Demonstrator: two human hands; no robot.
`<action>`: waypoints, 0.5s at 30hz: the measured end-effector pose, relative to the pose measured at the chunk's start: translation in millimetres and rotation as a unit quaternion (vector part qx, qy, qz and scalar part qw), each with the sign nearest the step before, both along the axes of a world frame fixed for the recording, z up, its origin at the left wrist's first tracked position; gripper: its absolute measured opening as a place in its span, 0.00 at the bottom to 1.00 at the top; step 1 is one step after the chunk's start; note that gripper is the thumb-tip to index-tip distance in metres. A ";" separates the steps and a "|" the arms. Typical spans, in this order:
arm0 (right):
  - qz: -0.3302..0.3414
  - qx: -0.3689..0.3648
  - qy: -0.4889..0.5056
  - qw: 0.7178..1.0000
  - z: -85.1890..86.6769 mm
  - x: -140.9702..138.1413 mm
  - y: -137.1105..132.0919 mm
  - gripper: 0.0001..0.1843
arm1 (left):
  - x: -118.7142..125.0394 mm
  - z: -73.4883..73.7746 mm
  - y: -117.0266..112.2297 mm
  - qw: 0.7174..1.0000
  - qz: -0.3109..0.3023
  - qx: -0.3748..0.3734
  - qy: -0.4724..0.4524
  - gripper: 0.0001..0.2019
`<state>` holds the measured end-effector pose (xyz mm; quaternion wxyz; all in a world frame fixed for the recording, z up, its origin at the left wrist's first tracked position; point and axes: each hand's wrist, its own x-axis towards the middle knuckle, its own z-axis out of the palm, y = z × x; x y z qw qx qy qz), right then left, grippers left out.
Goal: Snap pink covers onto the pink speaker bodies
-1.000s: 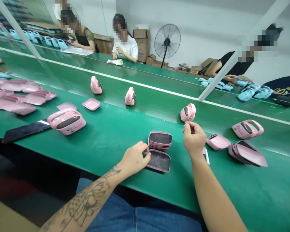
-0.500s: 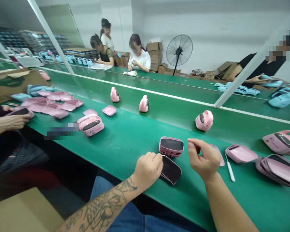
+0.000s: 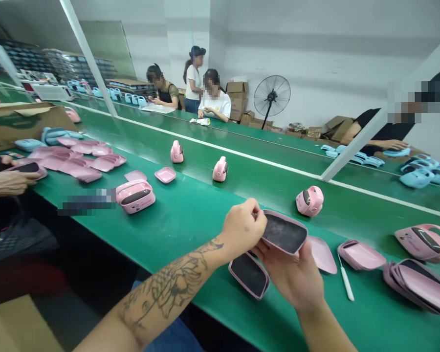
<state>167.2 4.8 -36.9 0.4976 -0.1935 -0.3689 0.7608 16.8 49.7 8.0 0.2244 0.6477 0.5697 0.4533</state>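
Observation:
My right hand (image 3: 297, 278) supports a pink-rimmed piece with a dark panel (image 3: 284, 233) from below, thumb at its near right edge. Pinched fingers of my left hand (image 3: 245, 222) hold its left end. Whether more pieces are stacked beneath it is hidden. Below my hands, another pink-rimmed dark piece (image 3: 249, 275) lies on the green table. Just right of my right hand lies a flat pink panel (image 3: 321, 255). Beyond that are a pink tray-like part (image 3: 362, 254) and a white-handled thin tool (image 3: 346, 283).
Pink handled cases stand along the belt, one (image 3: 310, 201) ahead of my hands and another (image 3: 425, 242) at right. Stacked pink parts (image 3: 421, 288) sit near the right edge. A co-worker's hand (image 3: 11, 183) holds a similar piece at left, near many pink panels (image 3: 71, 161).
My right hand has turned palm up and come under a dark-panelled piece, now raised off the table. My left hand has moved up and right from the lower piece to the raised one.

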 end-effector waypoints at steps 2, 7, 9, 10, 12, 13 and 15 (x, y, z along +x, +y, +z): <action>-0.052 -0.020 0.028 0.998 5.4 2.8 8.3 0.36 | 7.0 2.3 12.6 0.999 -0.041 0.000 0.010 0.13; -0.180 -0.042 0.022 0.982 10.6 22.7 31.7 0.32 | 6.3 -10.4 47.6 0.990 -0.142 -0.021 0.004 0.19; -0.206 -0.052 0.003 0.977 8.5 32.3 39.8 0.33 | -3.9 -20.2 72.5 0.993 -0.117 -0.031 -0.010 0.15; -0.217 -0.057 -0.008 0.974 6.8 37.0 43.1 0.34 | -11.9 -25.2 88.1 0.996 -0.081 -0.035 -0.018 0.13; -0.236 -0.067 -0.027 0.969 2.8 45.2 48.3 0.37 | -32.6 -34.2 123.7 0.998 0.024 -0.042 -0.032 0.10; -0.241 -0.072 -0.034 0.967 0.6 48.7 50.1 0.40 | -44.0 -38.1 141.9 0.995 0.074 -0.052 -0.037 0.13; -0.235 -0.074 -0.039 0.969 -3.5 53.7 52.3 0.43 | -64.7 -44.3 174.0 0.985 0.149 -0.080 -0.048 0.30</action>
